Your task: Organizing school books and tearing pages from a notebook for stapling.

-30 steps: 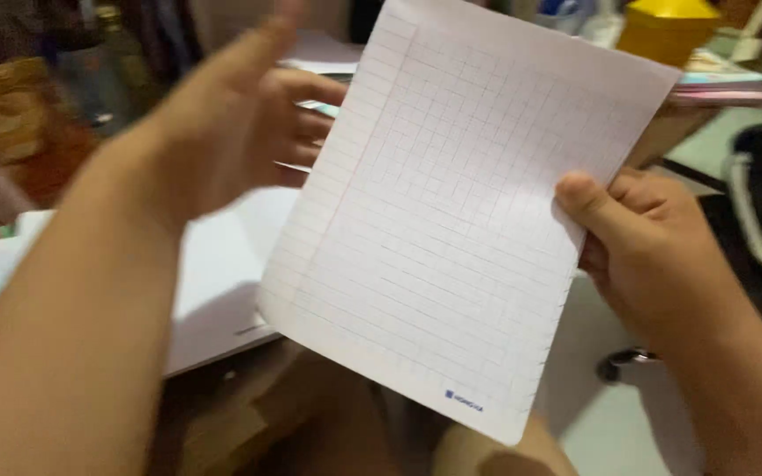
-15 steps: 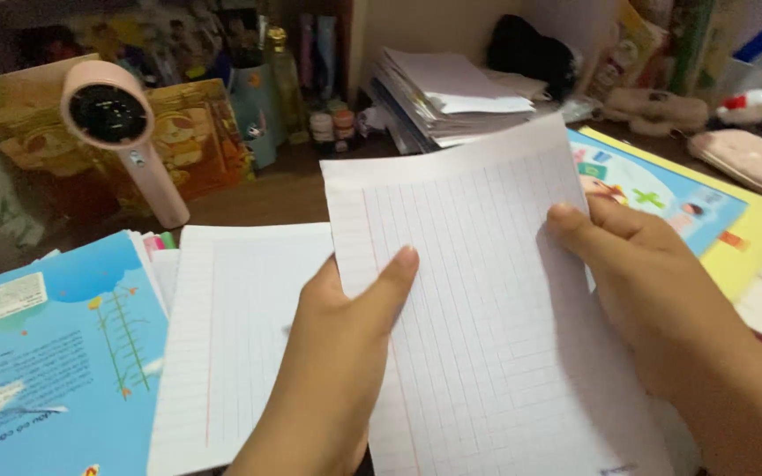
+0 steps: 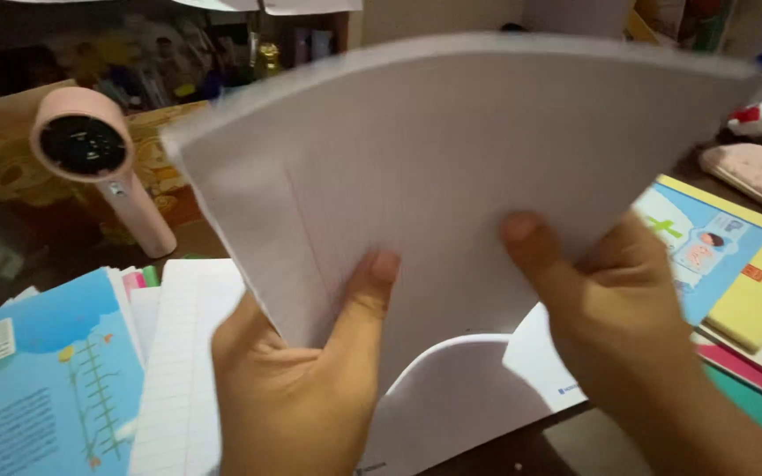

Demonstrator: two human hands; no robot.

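Both my hands hold a white sheet of grid paper in front of me, above a cluttered desk. My left hand pinches its lower left part, thumb on the near face. My right hand grips the lower right part, thumb on the near face too. The sheet is lifted and bent, its lower part curling toward me, and it is blurred by motion. It hides most of the desk's back.
A pink hand-held fan stands at the left. A blue book and an open lined notebook lie at lower left. Colourful books and a pink pouch are at the right.
A second ago only my right hand held the sheet; my left hand then took hold. Since then the sheet has swung up toward the camera and bent, covering the stacked papers behind.
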